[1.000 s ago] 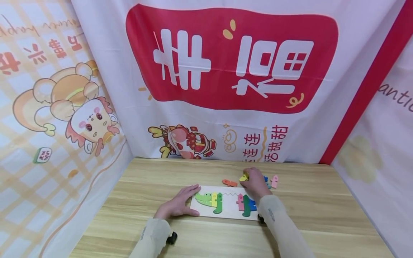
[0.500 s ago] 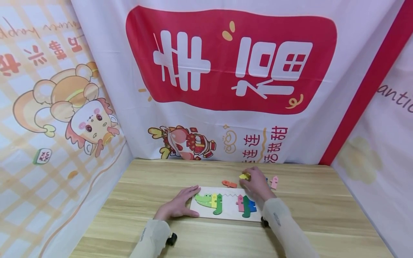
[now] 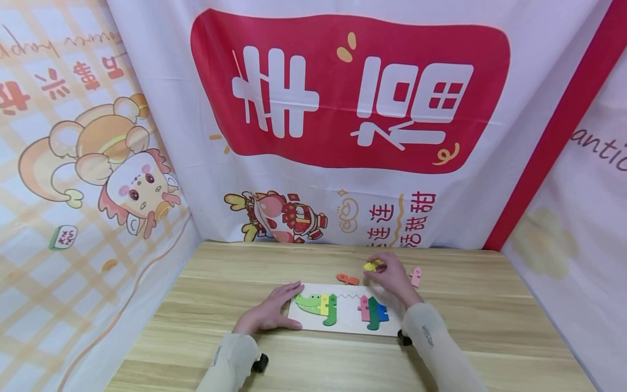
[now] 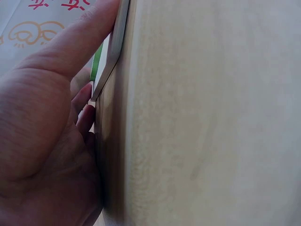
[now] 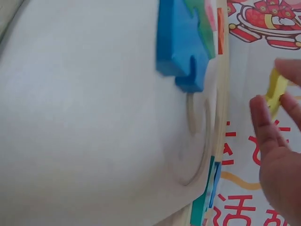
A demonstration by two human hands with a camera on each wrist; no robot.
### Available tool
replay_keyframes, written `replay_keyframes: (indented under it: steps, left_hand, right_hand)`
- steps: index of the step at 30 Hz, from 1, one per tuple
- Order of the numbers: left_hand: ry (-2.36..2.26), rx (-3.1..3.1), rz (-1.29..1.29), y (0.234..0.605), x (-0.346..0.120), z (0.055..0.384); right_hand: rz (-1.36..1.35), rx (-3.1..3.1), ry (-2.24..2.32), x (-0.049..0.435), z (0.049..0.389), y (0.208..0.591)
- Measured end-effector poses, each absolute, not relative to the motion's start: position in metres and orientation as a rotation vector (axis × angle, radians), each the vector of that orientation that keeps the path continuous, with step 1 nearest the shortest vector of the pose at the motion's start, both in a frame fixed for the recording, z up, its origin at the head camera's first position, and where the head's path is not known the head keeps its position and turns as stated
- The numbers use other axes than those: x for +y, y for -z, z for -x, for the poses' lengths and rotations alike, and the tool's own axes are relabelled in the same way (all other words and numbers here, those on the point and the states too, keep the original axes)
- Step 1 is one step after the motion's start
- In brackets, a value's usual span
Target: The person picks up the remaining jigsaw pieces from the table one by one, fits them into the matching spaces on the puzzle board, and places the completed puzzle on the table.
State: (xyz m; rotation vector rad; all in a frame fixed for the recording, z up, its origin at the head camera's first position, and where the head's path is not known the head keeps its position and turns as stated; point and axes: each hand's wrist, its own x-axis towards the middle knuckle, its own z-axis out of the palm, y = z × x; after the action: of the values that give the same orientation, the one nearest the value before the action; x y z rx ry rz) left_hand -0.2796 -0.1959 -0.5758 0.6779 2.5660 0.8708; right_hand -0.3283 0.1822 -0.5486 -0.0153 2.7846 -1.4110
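A crocodile puzzle board (image 3: pixel 349 310) lies on the table. Its green head, a yellow piece and a green leg piece sit at the left; pink, dark green and blue pieces (image 3: pixel 382 312) sit at the right, with bare board between. My left hand (image 3: pixel 266 310) spans the board's left end, thumb at the near corner and fingers at the far corner. In the left wrist view, the thumb (image 4: pixel 70 47) lies fairly straight along the board's edge. Beyond the board, my right hand (image 3: pixel 392 277) pinches a yellow puzzle piece (image 5: pixel 276 89) between thumb and fingers, raised off the table.
An orange puzzle piece (image 3: pixel 348 279) lies behind the board and a pink piece (image 3: pixel 416 276) to the right of my right hand. In the right wrist view, a teal piece (image 5: pixel 199 207) and a blue piece (image 5: pixel 214 181) show past the board. Printed cloth (image 3: pixel 352 185) hangs behind the table.
My right hand has shifted slightly to the right, keeping the yellow puzzle piece in its pinch and now covering the blue pieces in the head view. The left hand has stayed still.
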Motion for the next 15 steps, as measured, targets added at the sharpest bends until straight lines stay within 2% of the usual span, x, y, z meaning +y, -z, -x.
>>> replay_keyframes:
  steps: [15]
  left_hand:
    - [-0.876, 2.574, -0.710, 0.5767, -0.1962, 0.2807]
  right_hand:
    - [-0.037, 2.612, 1.640, 0.1884, 0.3268, 0.5533]
